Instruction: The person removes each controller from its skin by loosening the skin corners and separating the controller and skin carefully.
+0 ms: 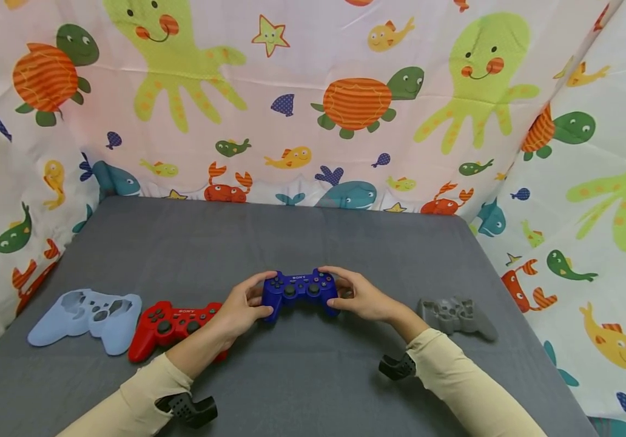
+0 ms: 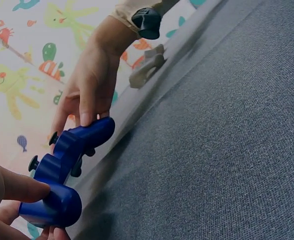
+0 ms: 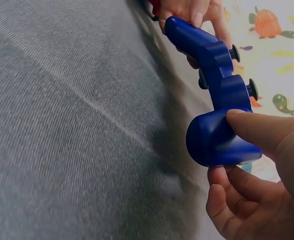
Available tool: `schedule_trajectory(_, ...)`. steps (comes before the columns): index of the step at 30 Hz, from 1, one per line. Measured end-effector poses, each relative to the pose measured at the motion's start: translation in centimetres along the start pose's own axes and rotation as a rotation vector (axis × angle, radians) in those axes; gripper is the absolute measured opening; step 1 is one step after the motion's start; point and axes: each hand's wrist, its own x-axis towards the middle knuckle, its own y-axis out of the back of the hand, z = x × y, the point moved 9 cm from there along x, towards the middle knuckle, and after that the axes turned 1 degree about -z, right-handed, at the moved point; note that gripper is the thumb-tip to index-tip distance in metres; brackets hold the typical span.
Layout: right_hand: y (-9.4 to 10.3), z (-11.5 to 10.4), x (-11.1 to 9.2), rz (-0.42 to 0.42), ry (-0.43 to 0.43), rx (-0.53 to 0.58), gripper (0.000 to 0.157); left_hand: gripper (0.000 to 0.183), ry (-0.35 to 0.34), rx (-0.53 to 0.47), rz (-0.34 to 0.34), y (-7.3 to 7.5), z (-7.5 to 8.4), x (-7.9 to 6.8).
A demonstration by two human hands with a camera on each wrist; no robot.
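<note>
A blue game controller (image 1: pixel 299 286) is held between both hands over the middle of the grey table, apart from the cloth in the wrist views. My left hand (image 1: pixel 243 305) pinches its left grip, thumb on the near side and fingers underneath or behind. On the opposite grip, my right hand (image 1: pixel 361 295) holds on with thumb and fingers. In the right wrist view the right thumb (image 3: pixel 257 127) presses on the blue grip. Beside the left forearm lies a red controller (image 1: pixel 162 328), partly covered by that arm.
Left of the red controller rests a light blue controller cover (image 1: pixel 91 315). A grey controller-shaped piece (image 1: pixel 457 317) lies on the grey table (image 1: pixel 302 376) beyond the right forearm. A curtain (image 1: pixel 313 139) printed with sea animals hangs behind and along the sides.
</note>
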Motion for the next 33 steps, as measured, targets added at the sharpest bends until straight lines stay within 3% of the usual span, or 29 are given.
schedule_trajectory(10, 0.8, 0.1, -0.9, 0.005, -0.019, -0.015, 0.067, 0.067, -0.009, -0.019, 0.018, -1.1, 0.2, 0.5)
schedule_trajectory(19, 1.6, 0.2, -2.1, 0.017, -0.021, -0.078, 0.067, 0.066, -0.041, -0.010, -0.012, -2.4, 0.9, 0.8)
schedule_trajectory(33, 2.9, 0.6, -3.9, 0.039, -0.038, -0.070, 0.067, 0.067, -0.083, 0.002, -0.021, -4.4, 1.4, 1.9)
